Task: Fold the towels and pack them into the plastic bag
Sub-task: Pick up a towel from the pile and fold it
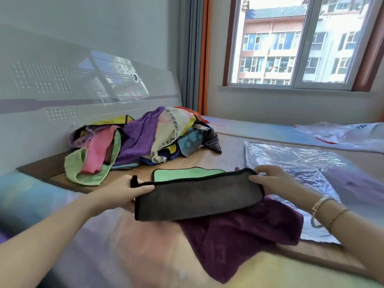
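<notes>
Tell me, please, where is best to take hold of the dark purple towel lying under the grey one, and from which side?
Probably at the dark purple towel's near corner, which lies free toward the person; come from the near side, below the grey towel. The far part is covered by that grey towel, which the left hand and right hand hold.

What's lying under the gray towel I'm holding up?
A dark purple towel spreads out beneath the gray towel, on the bed. How far it reaches under the gray one is hidden, as is anything else beneath.

Head camera — looking forward-down, close over hands (207,183)
</notes>
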